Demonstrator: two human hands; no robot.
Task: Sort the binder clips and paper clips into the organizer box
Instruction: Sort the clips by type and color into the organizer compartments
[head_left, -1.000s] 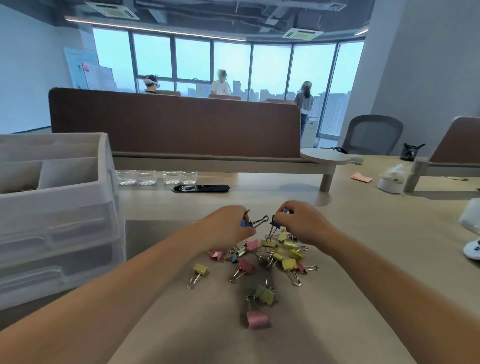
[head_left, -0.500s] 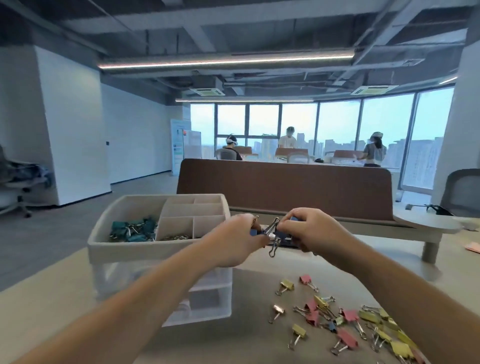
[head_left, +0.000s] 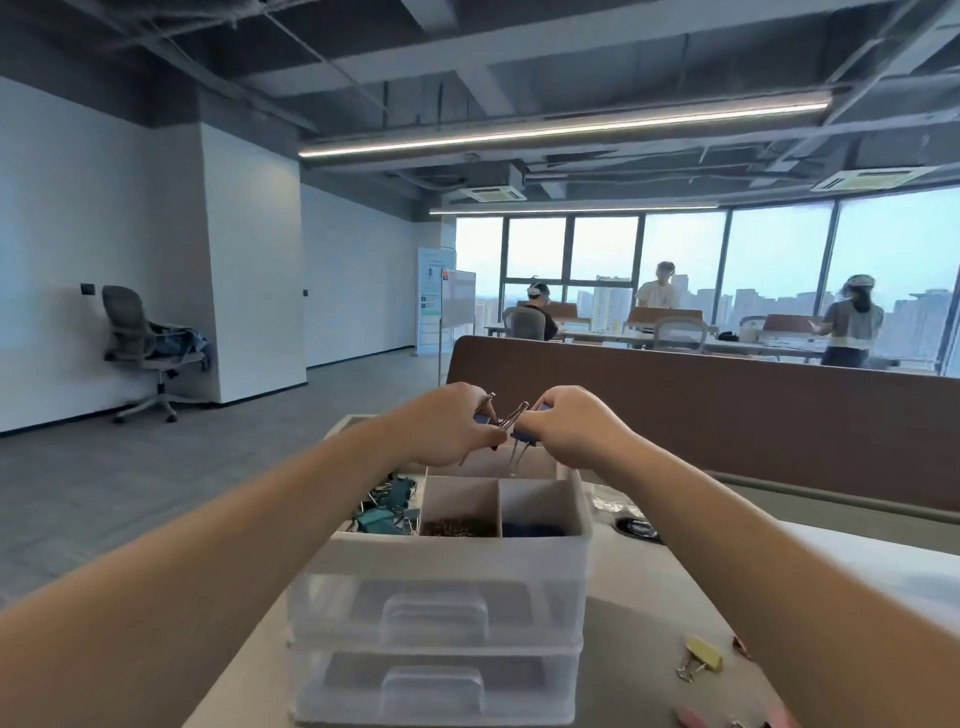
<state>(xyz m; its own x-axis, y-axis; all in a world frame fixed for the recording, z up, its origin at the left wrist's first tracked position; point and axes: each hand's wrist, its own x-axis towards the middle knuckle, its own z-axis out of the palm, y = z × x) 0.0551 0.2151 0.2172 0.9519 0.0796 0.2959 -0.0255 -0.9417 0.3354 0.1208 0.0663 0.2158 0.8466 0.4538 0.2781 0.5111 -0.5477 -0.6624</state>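
Just right of the organizer box (head_left: 441, 566), nearest to the camera, the pale table (head_left: 639, 618) carries a yellow binder clip (head_left: 702, 659) and pink clips (head_left: 693, 717) that the lower edge cuts off. The box has two translucent drawers (head_left: 436, 613) in its front and an open tray on top. In the tray, teal binder clips (head_left: 387, 512) fill the left compartment and small brownish paper clips (head_left: 457, 526) lie in the middle one. Something dark blue (head_left: 535, 529) lies in the right one; I cannot tell what it is.

Above the far compartment of the box, the left hand (head_left: 447, 431) and the right hand (head_left: 571, 431) each pinch a blue binder clip (head_left: 523, 435). The wire handles cross between them, and the fingers hide most of the blue bodies.

Behind the box stands a brown divider panel (head_left: 727, 415). Far left of the box, a grey office chair (head_left: 140, 343) stands at a white wall (head_left: 78, 234). Far behind the box, three persons (head_left: 657, 291) are at desks by large windows (head_left: 779, 260), too small for detail.
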